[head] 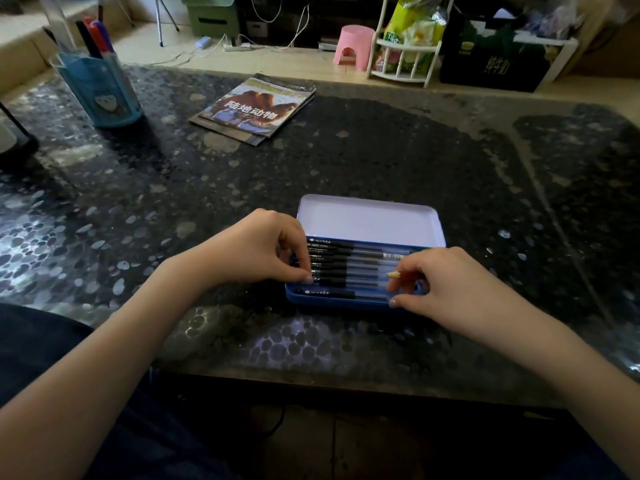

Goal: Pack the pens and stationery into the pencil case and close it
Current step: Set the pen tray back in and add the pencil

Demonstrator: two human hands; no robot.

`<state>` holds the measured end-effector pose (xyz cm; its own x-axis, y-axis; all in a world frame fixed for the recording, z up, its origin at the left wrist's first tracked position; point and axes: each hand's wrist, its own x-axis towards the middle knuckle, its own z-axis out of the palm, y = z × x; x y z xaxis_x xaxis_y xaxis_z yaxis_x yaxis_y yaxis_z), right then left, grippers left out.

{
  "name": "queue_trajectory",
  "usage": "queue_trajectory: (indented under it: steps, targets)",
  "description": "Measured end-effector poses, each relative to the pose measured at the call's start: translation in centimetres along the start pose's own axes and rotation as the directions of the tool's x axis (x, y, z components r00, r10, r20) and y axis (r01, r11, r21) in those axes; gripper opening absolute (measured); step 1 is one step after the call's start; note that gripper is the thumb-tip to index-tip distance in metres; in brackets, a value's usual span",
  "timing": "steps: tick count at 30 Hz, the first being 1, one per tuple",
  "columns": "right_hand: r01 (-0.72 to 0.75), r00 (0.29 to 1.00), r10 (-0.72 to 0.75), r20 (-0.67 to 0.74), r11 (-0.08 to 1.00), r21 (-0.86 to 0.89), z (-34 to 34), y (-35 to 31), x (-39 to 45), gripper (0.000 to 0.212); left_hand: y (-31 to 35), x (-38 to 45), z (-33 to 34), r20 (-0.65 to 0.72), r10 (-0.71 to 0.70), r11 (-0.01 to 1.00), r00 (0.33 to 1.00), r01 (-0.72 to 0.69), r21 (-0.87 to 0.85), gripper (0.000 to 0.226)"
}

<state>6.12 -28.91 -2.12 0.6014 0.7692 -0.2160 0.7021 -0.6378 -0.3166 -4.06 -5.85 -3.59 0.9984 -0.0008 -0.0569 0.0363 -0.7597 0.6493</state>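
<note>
A blue tin pencil case (341, 304) lies open on the table in front of me, its white-lined lid (369, 220) tilted back. Several black-capped clear pens (360, 263) lie side by side in the tray. My left hand (258, 249) is at the case's left end, its curled fingers and thumb pinching the pen caps. At the right end my right hand (450, 289) has curled fingers on the pens' tips. A wooden pencil tip (393, 274) pokes out from between its fingers. The pens' right ends are hidden under that hand.
A blue pen holder (100, 88) with markers stands at the far left. A stack of magazines (254, 109) lies at the table's back centre. A dark object (15, 140) sits at the left edge. Beyond the table are a pink stool (353, 46) and a white rack (405, 57).
</note>
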Motion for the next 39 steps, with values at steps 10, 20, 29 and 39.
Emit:
queue_trajectory:
  steps: [10, 20, 29, 39]
  targets:
    - [0.037, 0.994, -0.035, -0.104, 0.999, 0.024, 0.6, -0.5, -0.1, 0.026, 0.0, 0.0, 0.0, -0.003, 0.005, 1.000, 1.000, -0.005, -0.002, 0.007]
    - [0.082, 0.985, -0.077, -0.157, 0.996, 0.024, 1.3, 0.0, 0.2, 0.029, 0.2, -0.2, -0.1, 0.021, 0.006, 1.000, 1.000, -0.006, -0.006, 0.018]
    - [0.075, 0.976, -0.045, -0.211, 0.988, 0.138, 0.5, -0.5, -0.4, 0.027, 0.3, -0.2, 0.0, 0.018, 0.008, 1.000, 1.000, -0.008, -0.005, 0.014]
    - [0.287, 0.946, -0.167, -0.277, 0.828, 0.482, 0.6, -1.4, -0.4, 0.014, 0.3, -0.2, 0.0, 0.010, 0.014, 0.999, 1.000, -0.015, 0.029, 0.014]
